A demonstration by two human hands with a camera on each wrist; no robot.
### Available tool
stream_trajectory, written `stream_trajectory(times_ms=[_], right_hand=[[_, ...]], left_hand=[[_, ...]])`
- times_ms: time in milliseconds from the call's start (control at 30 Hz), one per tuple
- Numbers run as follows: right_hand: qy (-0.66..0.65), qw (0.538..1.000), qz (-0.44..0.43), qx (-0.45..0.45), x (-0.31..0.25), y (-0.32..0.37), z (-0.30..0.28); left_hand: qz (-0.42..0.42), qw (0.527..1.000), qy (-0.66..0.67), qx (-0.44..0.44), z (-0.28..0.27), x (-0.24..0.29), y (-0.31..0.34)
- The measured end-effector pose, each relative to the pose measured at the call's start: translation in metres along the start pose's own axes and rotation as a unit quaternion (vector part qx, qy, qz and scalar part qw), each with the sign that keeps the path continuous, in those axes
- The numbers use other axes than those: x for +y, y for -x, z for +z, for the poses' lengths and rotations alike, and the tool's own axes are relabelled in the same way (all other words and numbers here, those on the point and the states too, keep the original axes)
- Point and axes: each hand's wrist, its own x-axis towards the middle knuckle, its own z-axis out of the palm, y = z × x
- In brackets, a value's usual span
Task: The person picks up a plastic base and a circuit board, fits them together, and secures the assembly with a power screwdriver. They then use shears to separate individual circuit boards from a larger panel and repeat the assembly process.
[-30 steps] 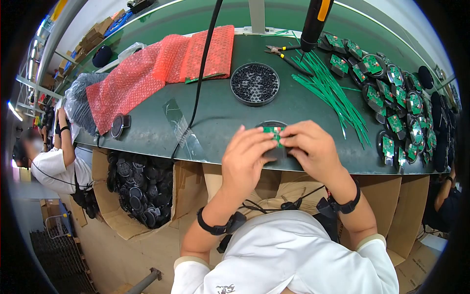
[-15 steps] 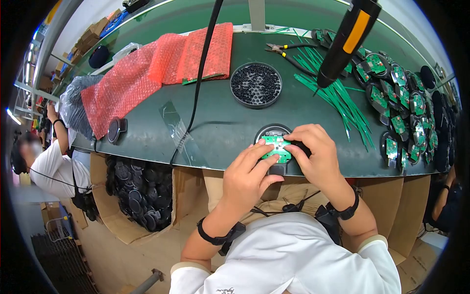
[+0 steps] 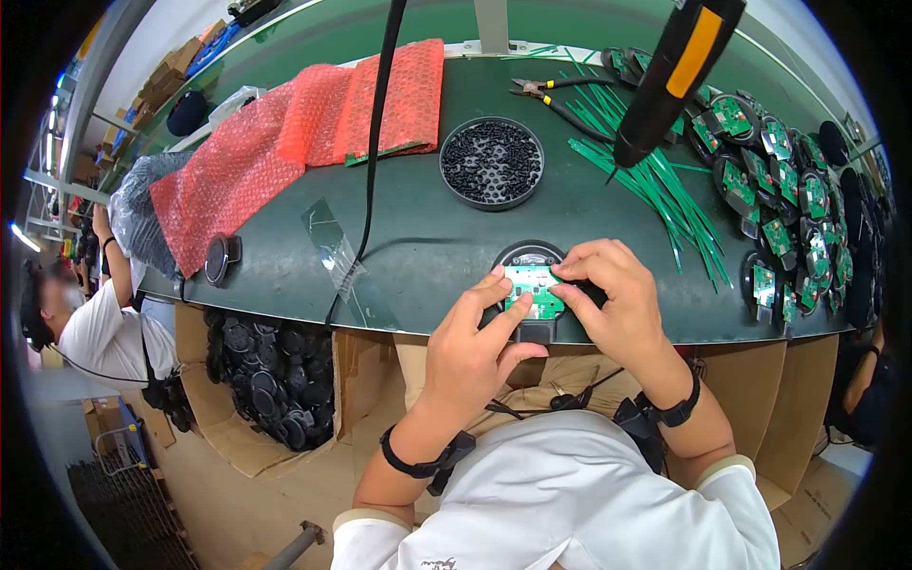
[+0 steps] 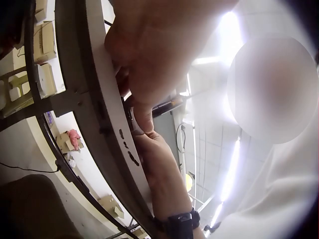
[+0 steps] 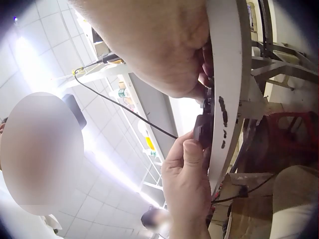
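A green circuit board (image 3: 534,293) lies in a round black housing (image 3: 529,250) at the front edge of the table, its white-lined face up. My left hand (image 3: 467,347) comes in from the left, with two extended fingertips resting on the board's left side and the thumb held apart below. From the right, my right hand (image 3: 617,299) pinches at the upper right corner of the board with thumb and index finger. In the right wrist view the black housing (image 5: 202,129) shows beside the left hand's fingers; its far side is hidden.
A power screwdriver (image 3: 676,85) hangs at upper right. Behind the hands stands a round dish (image 3: 492,201) of small black parts. Pliers (image 3: 560,106), green strips (image 3: 655,199) and several board-fitted housings (image 3: 774,233) lie right. Left are red bubble wrap (image 3: 228,180) and a cable (image 3: 375,161).
The board has gone from mostly covered by both hands to lying flat in the housing, with more of its face showing. The hanging screwdriver has swung right and nearer.
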Motion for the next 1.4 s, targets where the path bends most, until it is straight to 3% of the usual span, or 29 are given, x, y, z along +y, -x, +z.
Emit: stream_trajectory(times_ms=[400,533,600,633,700,767,833,900,967,1000,1067,1167,1300,1367,1400], right_hand=[[-0.004,1.0,0.004,-0.008,0.0,0.001,-0.002],[-0.024,0.999,0.016,-0.038,-0.001,-0.005,-0.017],[-0.187,0.966,0.171,-0.048,-0.001,-0.015,-0.039],[-0.189,0.963,0.191,-0.025,0.002,-0.022,-0.05],[-0.221,0.967,0.107,0.065,0.021,-0.044,-0.069],[-0.164,0.975,0.072,0.13,0.016,-0.076,-0.084],[-0.15,0.977,0.042,0.145,0.02,-0.107,-0.085],[-0.193,0.972,0.012,0.132,0.022,-0.133,-0.078],[-0.321,0.944,-0.025,0.074,0.017,-0.146,-0.069],[-0.328,0.943,-0.011,0.051,0.014,-0.147,-0.068],[-0.336,0.941,-0.003,0.037,0.006,-0.143,-0.065],[-0.317,0.948,0.002,0.006,0.001,-0.129,-0.071],[-0.337,0.94,0.005,-0.047,-0.014,-0.117,-0.079],[-0.409,0.906,0.068,-0.08,-0.033,-0.112,-0.085],[-0.396,0.912,0.06,-0.083,-0.035,-0.11,-0.085]], left_hand=[[0.022,1.0,0.004,-0.004,-0.003,0.002,-0.002],[-0.012,0.999,0.035,-0.018,-0.01,0.008,-0.003],[-0.054,0.995,0.071,-0.033,-0.017,0.013,-0.006],[-0.049,0.996,0.068,-0.026,-0.021,0.012,-0.011],[-0.05,0.992,0.112,-0.019,-0.03,0.01,-0.021],[-0.105,0.985,0.136,0.022,-0.033,0.007,-0.041],[-0.086,0.995,0.027,0.041,-0.034,-0.007,-0.071],[-0.041,0.994,-0.081,0.066,-0.024,-0.03,-0.104],[-0.066,0.983,-0.162,0.062,-0.011,-0.05,-0.129],[-0.063,0.982,-0.164,0.069,-0.004,-0.06,-0.138],[-0.13,0.968,-0.213,0.0,0.005,-0.072,-0.153],[-0.173,0.957,-0.225,-0.052,0.005,-0.068,-0.165],[-0.168,0.954,-0.245,-0.04,0.017,-0.081,-0.167],[-0.171,0.956,-0.234,-0.043,0.013,-0.079,-0.168],[-0.173,0.958,-0.225,-0.047,0.011,-0.078,-0.167]])
